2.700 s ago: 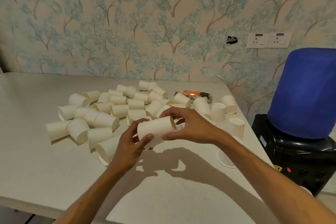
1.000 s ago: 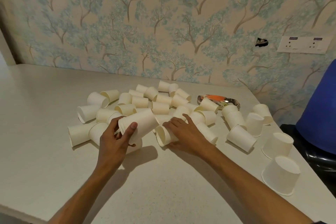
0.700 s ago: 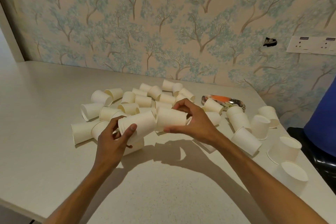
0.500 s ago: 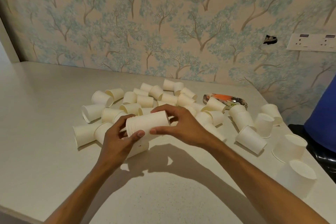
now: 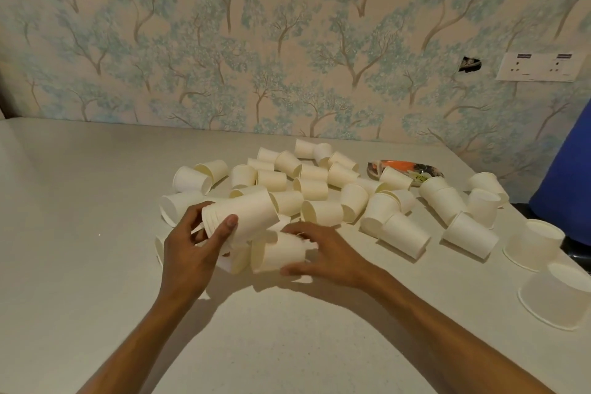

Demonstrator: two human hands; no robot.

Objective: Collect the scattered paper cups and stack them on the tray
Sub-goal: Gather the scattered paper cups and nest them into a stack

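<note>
My left hand point(image 5: 188, 249) holds a nested stack of white paper cups point(image 5: 243, 213) on its side, just above the table, thumb across its wall. My right hand point(image 5: 323, 249) lies over a single paper cup point(image 5: 276, 253) that rests on its side on the table, fingers curled around it. Behind both hands, several loose paper cups point(image 5: 311, 189) lie scattered, most on their sides. A small patterned tray point(image 5: 425, 169) with orange on it sits at the back right, partly hidden by cups.
The pale table point(image 5: 96, 233) meets a tree-patterned wall. Several cups stand upside down at the right edge point(image 5: 532, 243). A blue water bottle point(image 5: 566, 169) on a dark dispenser stands off the table's right side. White wall sockets point(image 5: 540, 66) are above it.
My right hand left the stack after pushing a cup onto it and dropped to a cup lying on the table. My left hand kept the stack, which sits slightly higher and to the left.
</note>
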